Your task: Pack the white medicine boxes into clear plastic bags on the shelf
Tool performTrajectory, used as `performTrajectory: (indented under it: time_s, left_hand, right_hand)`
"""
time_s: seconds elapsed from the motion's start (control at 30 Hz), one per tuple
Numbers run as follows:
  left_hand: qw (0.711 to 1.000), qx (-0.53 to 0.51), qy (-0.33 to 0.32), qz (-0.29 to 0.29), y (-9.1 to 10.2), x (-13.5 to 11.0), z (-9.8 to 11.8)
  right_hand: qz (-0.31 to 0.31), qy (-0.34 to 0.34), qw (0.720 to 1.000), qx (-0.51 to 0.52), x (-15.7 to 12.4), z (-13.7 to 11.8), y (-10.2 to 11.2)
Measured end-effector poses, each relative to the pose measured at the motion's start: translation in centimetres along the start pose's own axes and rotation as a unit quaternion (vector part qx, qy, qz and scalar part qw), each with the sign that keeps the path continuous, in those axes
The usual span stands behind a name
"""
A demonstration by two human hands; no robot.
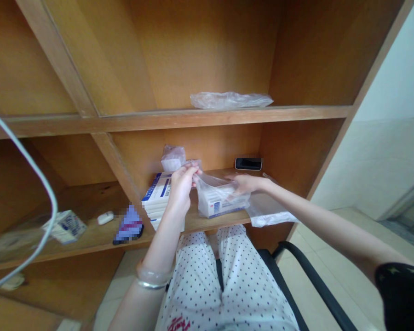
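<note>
At shelf edge (224,221), left hand (182,185) and right hand (246,184) on plastic bag (214,195)

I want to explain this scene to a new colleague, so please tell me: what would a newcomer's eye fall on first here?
First come the left hand and right hand at the centre, on a clear plastic bag around a white box. To their left on the wooden shelf stands a stack of white-and-blue boxes.
</note>
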State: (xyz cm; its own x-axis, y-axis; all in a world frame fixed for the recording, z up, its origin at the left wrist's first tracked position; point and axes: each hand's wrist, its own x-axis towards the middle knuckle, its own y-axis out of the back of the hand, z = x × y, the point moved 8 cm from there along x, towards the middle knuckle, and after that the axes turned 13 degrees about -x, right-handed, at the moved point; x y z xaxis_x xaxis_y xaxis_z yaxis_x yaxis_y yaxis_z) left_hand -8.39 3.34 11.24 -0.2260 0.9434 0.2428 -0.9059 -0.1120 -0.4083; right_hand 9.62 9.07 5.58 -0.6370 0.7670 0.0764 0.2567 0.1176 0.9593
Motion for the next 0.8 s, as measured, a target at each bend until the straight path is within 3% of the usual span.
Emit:
performTrajectory:
  time_s: [0.13,0.23,0.57,0.7,0.8]
  left_hand:
    - [1.0,-0.012,-0.008,0.019,-0.1,0.1,0.3]
    - [0.999,-0.012,-0.018,0.034,-0.3,0.2,0.6]
    - [0.991,0.009,-0.093,0.092,1.1,1.1,1.9]
    - [0.996,0.01,-0.065,0.062,1.0,1.3,2.0]
    - [0.998,0.018,-0.047,0.047,0.9,1.2,2.5]
  right_hand:
    - [-0.056,-0.015,0.998,0.006,-1.0,2.9,0.3]
    - [-0.085,0.002,0.996,0.023,-1.4,3.6,0.1]
    - [-0.028,0.025,0.999,0.024,-0.7,2.6,-0.3]
    - [-0.03,0.025,0.999,0.021,-0.7,2.5,1.2]
    - [-0.043,-0.002,0.996,0.08,-1.0,2.8,2.0]
